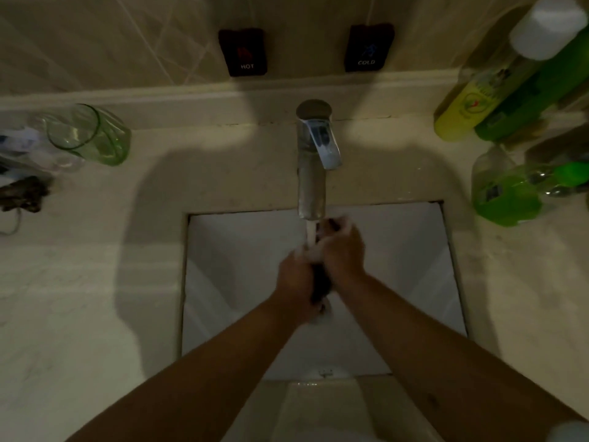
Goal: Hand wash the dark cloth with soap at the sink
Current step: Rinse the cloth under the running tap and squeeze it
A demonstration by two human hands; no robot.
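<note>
Beige tiles back a pale tabletop (pixel 95 298) in which a white square sink (pixel 229 282) is set. Over the sink, a dark cloth (pixel 320 283) is gripped between the left hand (pixel 294 282) and the right hand (pixel 342 250), the fingers of both curled around it, under water that is run from a chrome faucet (pixel 314 161). Green bottles (pixel 506 189) are seen on the right, a green glass (pixel 90 134) on the left, and HOT (pixel 243 52) and COLD (pixel 368 47) tags on the wall.

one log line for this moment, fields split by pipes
both hands grip dark wet cloth | left hand | right hand | under running chrome tap | white sink
</note>
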